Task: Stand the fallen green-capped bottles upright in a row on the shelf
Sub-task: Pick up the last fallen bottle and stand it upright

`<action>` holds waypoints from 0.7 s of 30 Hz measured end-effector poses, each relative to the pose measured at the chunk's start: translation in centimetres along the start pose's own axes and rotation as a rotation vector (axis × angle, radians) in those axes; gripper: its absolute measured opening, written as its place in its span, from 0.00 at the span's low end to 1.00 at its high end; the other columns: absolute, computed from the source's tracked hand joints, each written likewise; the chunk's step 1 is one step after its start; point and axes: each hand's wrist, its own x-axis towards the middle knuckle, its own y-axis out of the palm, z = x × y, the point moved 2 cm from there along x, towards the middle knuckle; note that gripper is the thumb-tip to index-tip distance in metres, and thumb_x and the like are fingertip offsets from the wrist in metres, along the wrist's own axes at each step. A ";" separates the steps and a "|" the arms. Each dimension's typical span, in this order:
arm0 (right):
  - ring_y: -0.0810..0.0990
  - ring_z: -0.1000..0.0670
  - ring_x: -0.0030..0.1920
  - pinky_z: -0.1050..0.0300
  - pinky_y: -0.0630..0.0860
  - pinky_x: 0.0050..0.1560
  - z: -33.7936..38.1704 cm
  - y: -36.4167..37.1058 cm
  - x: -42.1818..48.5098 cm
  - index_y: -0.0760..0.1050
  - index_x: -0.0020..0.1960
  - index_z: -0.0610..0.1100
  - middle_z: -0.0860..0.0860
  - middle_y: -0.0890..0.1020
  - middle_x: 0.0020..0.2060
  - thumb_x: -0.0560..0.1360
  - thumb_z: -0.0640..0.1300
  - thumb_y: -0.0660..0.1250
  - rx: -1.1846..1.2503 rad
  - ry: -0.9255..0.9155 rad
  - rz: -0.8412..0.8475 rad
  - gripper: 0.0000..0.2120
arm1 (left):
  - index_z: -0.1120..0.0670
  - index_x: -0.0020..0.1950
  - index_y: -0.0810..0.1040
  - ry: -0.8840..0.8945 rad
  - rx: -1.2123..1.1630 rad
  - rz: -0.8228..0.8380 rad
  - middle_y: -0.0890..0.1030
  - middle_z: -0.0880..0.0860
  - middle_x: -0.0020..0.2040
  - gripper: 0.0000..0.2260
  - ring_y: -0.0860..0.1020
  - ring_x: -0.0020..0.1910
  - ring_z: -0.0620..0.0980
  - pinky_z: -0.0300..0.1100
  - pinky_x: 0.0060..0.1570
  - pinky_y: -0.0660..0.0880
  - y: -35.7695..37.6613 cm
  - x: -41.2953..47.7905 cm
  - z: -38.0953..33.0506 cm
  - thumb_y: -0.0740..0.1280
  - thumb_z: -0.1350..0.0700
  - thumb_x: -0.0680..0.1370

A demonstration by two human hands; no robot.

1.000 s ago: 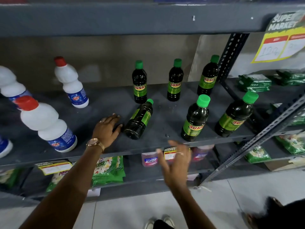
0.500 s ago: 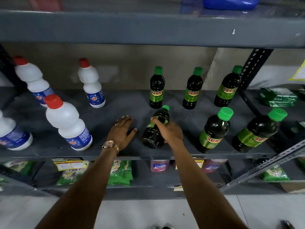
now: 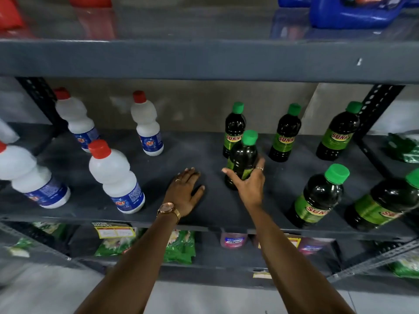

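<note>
Right hand (image 3: 249, 189) clasps upright dark green-capped bottle (image 3: 243, 159).

The scene is dim and evenly lit, with soft light from above and in front. Small glints sit on the dark green-capped bottles (image 3: 241, 159), and faint shadows pool under them on the grey shelf (image 3: 204, 214). Wide-angle distortion bows the shelf edges and tilts the white bottles (image 3: 115, 175) outward at the left. The corners and lower shelves are smeared with blur.

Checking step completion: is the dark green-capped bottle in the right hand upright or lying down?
Upright: the dark green-capped bottle in the right hand stands cap up.
</note>
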 end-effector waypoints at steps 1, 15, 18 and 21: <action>0.74 0.70 0.48 0.80 0.67 0.46 -0.2 0.0 0.5 0.63 0.60 0.52 0.59 0.76 0.49 0.60 0.55 0.80 -0.031 -0.005 0.039 0.36 | 0.54 0.73 0.63 0.000 -0.003 -0.004 0.63 0.55 0.75 0.24 0.58 0.75 0.52 0.48 0.75 0.54 0.0 0.0 0.0 0.57 0.45 0.79; 0.77 0.55 0.51 0.65 0.73 0.49 -1.6 0.4 0.7 0.71 0.55 0.50 0.53 0.77 0.49 0.56 0.53 0.82 -0.085 0.043 0.052 0.33 | 0.53 0.73 0.62 0.000 -0.009 -0.017 0.62 0.54 0.76 0.24 0.57 0.75 0.52 0.46 0.75 0.52 0.0 0.0 0.0 0.58 0.46 0.79; 0.71 0.52 0.56 0.58 0.70 0.55 -1.2 0.8 0.5 0.72 0.55 0.47 0.50 0.73 0.52 0.52 0.59 0.80 -0.176 0.021 0.041 0.37 | 0.53 0.73 0.61 -0.008 -0.002 -0.010 0.61 0.54 0.76 0.24 0.56 0.75 0.51 0.47 0.75 0.52 -0.1 -0.1 -0.1 0.57 0.46 0.79; 0.75 0.57 0.53 0.68 0.71 0.49 -1.6 0.6 -0.1 0.71 0.54 0.56 0.54 0.75 0.51 0.58 0.51 0.78 -0.086 0.016 0.097 0.27 | 0.53 0.73 0.62 -0.003 -0.001 -0.025 0.62 0.54 0.76 0.24 0.57 0.75 0.51 0.48 0.75 0.54 0.0 -0.2 -0.1 0.57 0.46 0.79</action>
